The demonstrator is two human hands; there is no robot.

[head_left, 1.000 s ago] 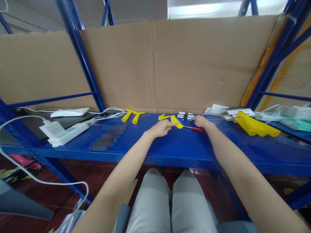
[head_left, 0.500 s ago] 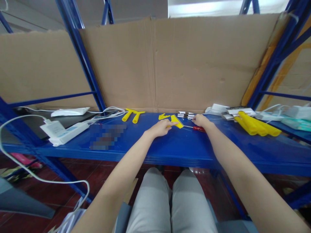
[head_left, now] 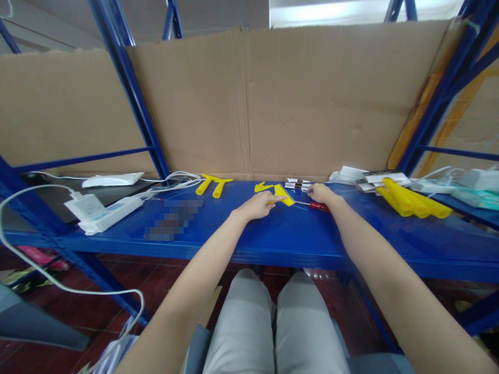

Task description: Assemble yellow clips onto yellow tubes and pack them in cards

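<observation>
My left hand (head_left: 257, 206) is closed around the handle of a yellow scraper-like tool, whose flat, flared head (head_left: 284, 195) points away to the right on the blue shelf. My right hand (head_left: 320, 192) has its fingers pinched at a small item too tiny to make out, beside some white-and-black packets (head_left: 297, 184). Below that hand lies a screwdriver with a red handle (head_left: 318, 206); its shaft reaches left toward the yellow head. Small yellow pieces (head_left: 263, 187) rest just behind my left hand.
Two yellow T-shaped handles (head_left: 218, 188) lie to the left, near white cables and a power strip (head_left: 111, 214). Several yellow handles (head_left: 413, 201) are piled at the right beside white packets. A cardboard sheet (head_left: 312, 104) stands along the back, between blue uprights (head_left: 132, 98).
Both hands stay almost where they were. The right fingertips have shifted very slightly by the packets.
</observation>
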